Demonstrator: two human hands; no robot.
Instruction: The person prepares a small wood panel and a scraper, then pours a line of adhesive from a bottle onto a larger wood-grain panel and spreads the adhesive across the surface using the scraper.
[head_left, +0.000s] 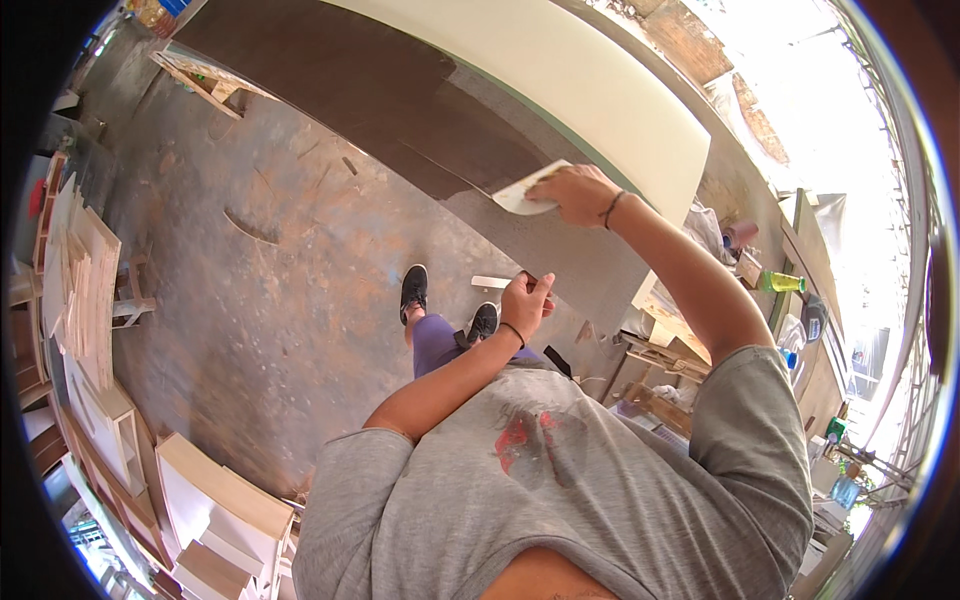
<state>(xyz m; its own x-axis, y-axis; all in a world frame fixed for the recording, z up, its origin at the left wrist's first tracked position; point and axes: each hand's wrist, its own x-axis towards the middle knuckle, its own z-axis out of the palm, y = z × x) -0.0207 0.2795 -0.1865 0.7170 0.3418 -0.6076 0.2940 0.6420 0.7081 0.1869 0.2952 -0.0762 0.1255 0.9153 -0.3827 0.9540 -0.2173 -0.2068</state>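
My right hand (577, 194) is closed around a thin, pale, flat spreader (521, 197), its blade laid low against a long panel (590, 265). Dark brown covers the panel's left stretch, while the part around and right of the spreader looks greyer. Close to my body, by the panel's near edge, my left hand (527, 302) has its fingers curled together; what they hold, if anything, I cannot make out. Past the brown panel lies a wide cream board (600, 100), with a dark green strip along its near side.
Stacked boards (85, 280) and pale cabinet boxes (220, 495) stand on the left. My shoes (414, 288) are on a stained concrete floor (270, 270), near a small white strip (490, 282). At the right are wood pieces (665, 350) and a yellow-green bottle (783, 282).
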